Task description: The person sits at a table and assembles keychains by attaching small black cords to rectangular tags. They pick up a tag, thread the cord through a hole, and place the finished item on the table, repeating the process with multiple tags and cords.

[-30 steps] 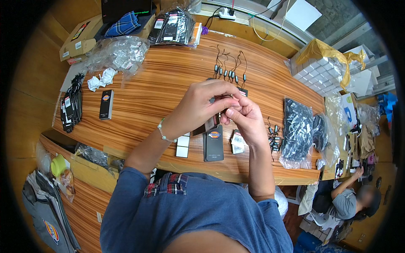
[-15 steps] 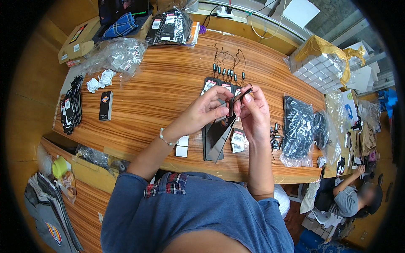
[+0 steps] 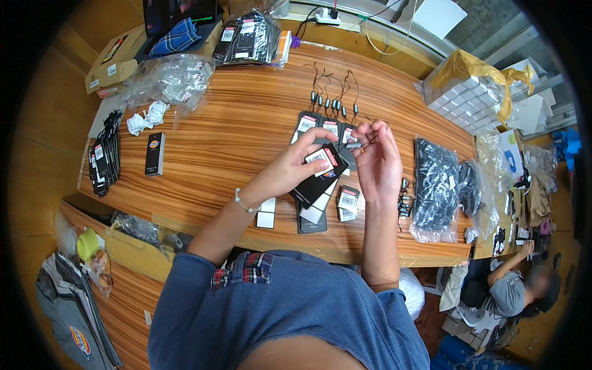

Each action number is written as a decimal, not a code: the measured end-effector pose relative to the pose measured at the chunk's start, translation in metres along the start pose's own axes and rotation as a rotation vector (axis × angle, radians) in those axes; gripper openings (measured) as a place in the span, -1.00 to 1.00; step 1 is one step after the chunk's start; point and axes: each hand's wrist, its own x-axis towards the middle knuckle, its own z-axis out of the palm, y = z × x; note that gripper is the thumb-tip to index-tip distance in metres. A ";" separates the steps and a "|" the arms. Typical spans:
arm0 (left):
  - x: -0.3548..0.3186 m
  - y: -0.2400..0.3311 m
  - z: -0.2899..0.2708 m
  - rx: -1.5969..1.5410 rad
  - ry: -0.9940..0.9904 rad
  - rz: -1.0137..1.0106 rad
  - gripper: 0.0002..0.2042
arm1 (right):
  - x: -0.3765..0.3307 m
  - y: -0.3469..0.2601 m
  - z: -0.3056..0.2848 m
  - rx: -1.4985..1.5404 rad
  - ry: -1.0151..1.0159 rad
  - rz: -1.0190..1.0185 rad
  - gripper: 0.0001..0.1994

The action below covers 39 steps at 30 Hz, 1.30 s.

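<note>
From the head camera, the left hand (image 3: 296, 166) sits just above the centre of the picture, fingers closed on a black hang tag (image 3: 319, 174) with a white sticker, the tag tilted and held above the wooden table (image 3: 234, 129). At its 3 o'clock, just beside it, the right hand (image 3: 377, 161) has its fingertips pinched narrowly on a small grey clip with a thin black cord (image 3: 354, 145) (too small to make out more), near the tag's upper corner. At 12 o'clock from the hands lies a row of loose corded clips (image 3: 330, 98), with more black tags (image 3: 320, 123) flat between that row and the hands. At 6 o'clock, small stickered cards (image 3: 347, 201) lie on the wood. At 3 o'clock lies a clear bag of black pieces (image 3: 435, 182). At 9 o'clock, well apart, a single black box (image 3: 154, 153) lies flat, and farther left a fanned stack of black tags (image 3: 102, 163) lies near the table's edge
</note>
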 end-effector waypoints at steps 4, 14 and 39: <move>-0.004 -0.006 -0.005 0.176 -0.204 0.044 -0.69 | 0.003 -0.007 -0.006 0.154 -0.135 -0.048 -0.84; -0.012 -0.023 0.008 0.206 -0.379 -0.035 -0.69 | -0.005 -0.026 -0.004 0.179 -0.016 -0.054 -0.77; 0.017 -0.037 0.039 0.155 -0.295 -0.038 -0.52 | 0.000 -0.055 -0.015 0.114 -0.008 -0.241 -0.76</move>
